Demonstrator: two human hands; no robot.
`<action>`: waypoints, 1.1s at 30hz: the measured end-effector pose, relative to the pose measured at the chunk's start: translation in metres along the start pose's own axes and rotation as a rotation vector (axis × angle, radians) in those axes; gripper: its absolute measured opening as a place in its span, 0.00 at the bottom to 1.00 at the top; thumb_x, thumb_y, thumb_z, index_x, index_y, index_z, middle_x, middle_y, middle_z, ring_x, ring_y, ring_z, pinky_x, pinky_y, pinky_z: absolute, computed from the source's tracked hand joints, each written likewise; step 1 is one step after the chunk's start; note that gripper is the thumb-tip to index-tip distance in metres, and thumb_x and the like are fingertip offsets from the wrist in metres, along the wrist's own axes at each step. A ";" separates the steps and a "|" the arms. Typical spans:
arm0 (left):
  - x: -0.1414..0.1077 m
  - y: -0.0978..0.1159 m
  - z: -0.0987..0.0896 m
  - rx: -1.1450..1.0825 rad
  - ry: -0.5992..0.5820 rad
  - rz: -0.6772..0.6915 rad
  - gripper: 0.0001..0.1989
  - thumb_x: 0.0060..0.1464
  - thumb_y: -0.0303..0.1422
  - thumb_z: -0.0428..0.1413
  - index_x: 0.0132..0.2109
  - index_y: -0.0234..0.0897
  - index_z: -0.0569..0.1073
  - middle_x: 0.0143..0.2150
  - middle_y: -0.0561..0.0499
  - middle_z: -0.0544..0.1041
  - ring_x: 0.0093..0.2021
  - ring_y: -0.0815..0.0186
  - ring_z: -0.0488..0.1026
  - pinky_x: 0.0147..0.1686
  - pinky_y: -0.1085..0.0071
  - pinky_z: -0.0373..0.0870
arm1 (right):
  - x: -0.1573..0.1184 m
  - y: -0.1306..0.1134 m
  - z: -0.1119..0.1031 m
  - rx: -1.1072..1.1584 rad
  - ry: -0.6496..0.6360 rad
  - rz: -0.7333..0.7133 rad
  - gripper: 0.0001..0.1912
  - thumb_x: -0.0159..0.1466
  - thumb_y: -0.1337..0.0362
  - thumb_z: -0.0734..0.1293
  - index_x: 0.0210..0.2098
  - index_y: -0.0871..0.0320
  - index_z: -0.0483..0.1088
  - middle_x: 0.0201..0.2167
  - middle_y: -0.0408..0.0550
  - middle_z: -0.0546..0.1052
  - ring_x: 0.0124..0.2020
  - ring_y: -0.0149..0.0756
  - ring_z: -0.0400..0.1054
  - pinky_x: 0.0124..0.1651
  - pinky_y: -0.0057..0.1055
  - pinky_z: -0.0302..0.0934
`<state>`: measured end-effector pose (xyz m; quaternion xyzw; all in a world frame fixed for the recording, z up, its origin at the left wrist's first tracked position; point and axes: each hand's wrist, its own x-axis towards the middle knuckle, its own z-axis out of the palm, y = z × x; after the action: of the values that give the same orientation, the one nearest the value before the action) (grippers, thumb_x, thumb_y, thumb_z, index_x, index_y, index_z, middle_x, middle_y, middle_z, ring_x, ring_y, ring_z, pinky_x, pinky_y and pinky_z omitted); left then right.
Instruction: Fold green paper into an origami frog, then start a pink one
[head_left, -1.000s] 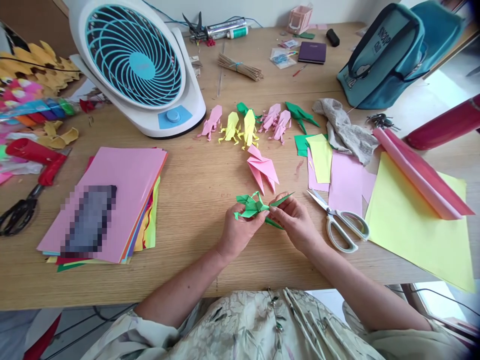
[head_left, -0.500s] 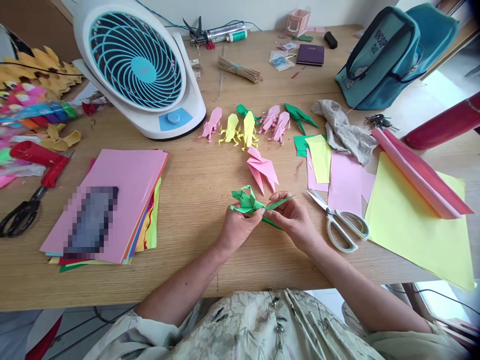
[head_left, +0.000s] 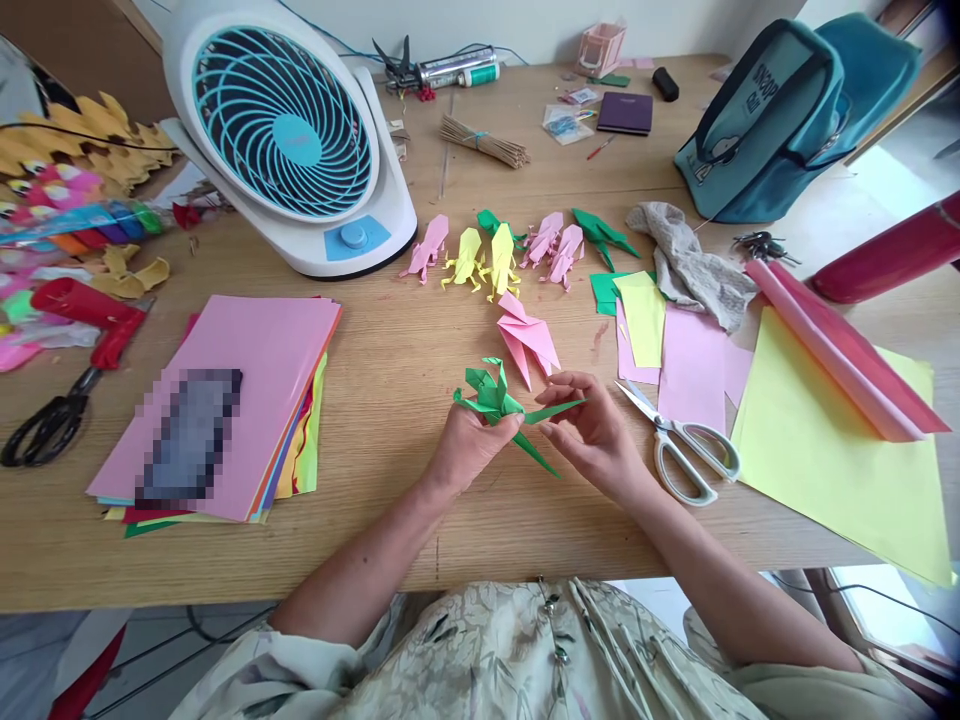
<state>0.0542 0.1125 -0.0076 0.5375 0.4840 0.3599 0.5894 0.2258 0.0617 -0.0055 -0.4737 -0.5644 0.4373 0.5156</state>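
Observation:
My left hand (head_left: 466, 445) pinches a folded green origami figure (head_left: 493, 393) between thumb and fingers, just above the table. Two long thin points stick out from the figure to the right, one level and one slanting down. At the level point, my right hand (head_left: 592, 428) has its thumb below and its fingers above, spread apart; the point's tip lies across this hand. Right behind the green figure lies a pink folded paper figure (head_left: 529, 335). White-handled scissors (head_left: 675, 450) rest with blades open to the right of my right hand.
Folded yellow (head_left: 501, 258), pink (head_left: 429, 245) and green (head_left: 600, 232) paper figures stand in a row. A fan (head_left: 296, 150) and a coloured paper stack (head_left: 225, 400) are left. Cut paper pieces (head_left: 686, 350), a grey cloth (head_left: 675, 255) and yellow sheets (head_left: 832, 450) lie right.
My right thumb and fingers have come apart from their pinch at the figure's base and moved slightly outward. The green figure has tilted in my left hand, its lower point now swinging further down.

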 end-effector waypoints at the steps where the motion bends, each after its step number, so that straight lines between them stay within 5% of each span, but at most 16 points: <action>1: 0.000 0.001 -0.002 -0.013 -0.007 -0.017 0.08 0.44 0.34 0.61 0.25 0.36 0.71 0.23 0.56 0.71 0.25 0.71 0.66 0.27 0.74 0.65 | -0.001 -0.001 -0.004 -0.153 0.025 -0.111 0.23 0.65 0.62 0.69 0.57 0.48 0.62 0.48 0.51 0.71 0.49 0.42 0.68 0.47 0.40 0.65; 5: 0.000 0.004 -0.005 -0.060 -0.042 -0.108 0.09 0.42 0.36 0.63 0.25 0.35 0.73 0.22 0.55 0.71 0.24 0.71 0.66 0.23 0.75 0.65 | -0.004 -0.002 -0.015 -0.785 0.137 -0.519 0.19 0.62 0.66 0.71 0.52 0.45 0.71 0.51 0.50 0.72 0.49 0.45 0.67 0.50 0.45 0.61; 8: -0.001 0.007 -0.004 -0.108 -0.088 -0.180 0.11 0.40 0.37 0.64 0.26 0.34 0.74 0.23 0.54 0.73 0.25 0.71 0.67 0.21 0.76 0.65 | -0.007 0.002 -0.015 -0.996 0.118 -0.629 0.17 0.62 0.65 0.72 0.48 0.39 0.74 0.50 0.44 0.76 0.49 0.43 0.67 0.52 0.44 0.55; 13: -0.007 0.012 -0.004 -0.192 -0.147 -0.263 0.15 0.38 0.40 0.68 0.29 0.33 0.77 0.26 0.52 0.75 0.27 0.70 0.69 0.22 0.77 0.66 | -0.015 0.013 -0.015 -0.993 0.020 -0.558 0.18 0.66 0.63 0.70 0.51 0.32 0.72 0.44 0.37 0.80 0.43 0.38 0.70 0.51 0.43 0.51; 24: -0.011 0.013 -0.005 -0.321 -0.167 -0.337 0.20 0.33 0.44 0.71 0.30 0.34 0.79 0.28 0.51 0.76 0.28 0.72 0.69 0.24 0.78 0.66 | -0.018 0.020 -0.017 -0.987 -0.019 -0.493 0.17 0.66 0.64 0.69 0.49 0.33 0.73 0.41 0.36 0.81 0.42 0.39 0.71 0.57 0.47 0.49; 29: -0.008 0.006 -0.007 -0.282 -0.196 -0.276 0.21 0.38 0.46 0.69 0.33 0.34 0.78 0.30 0.51 0.77 0.29 0.70 0.70 0.24 0.77 0.65 | -0.013 0.009 -0.011 -1.041 0.022 -0.582 0.14 0.64 0.63 0.70 0.47 0.38 0.74 0.42 0.38 0.81 0.42 0.39 0.69 0.59 0.47 0.47; 33: -0.001 -0.003 -0.013 -0.016 -0.149 -0.085 0.16 0.45 0.43 0.65 0.31 0.34 0.76 0.26 0.53 0.74 0.26 0.70 0.68 0.24 0.75 0.64 | -0.003 -0.003 -0.010 -0.772 0.052 -0.382 0.08 0.65 0.56 0.69 0.43 0.49 0.75 0.38 0.45 0.78 0.40 0.40 0.68 0.54 0.45 0.53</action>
<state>0.0416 0.1149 -0.0100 0.5371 0.4583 0.2975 0.6427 0.2353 0.0580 -0.0018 -0.5297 -0.7511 0.0787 0.3861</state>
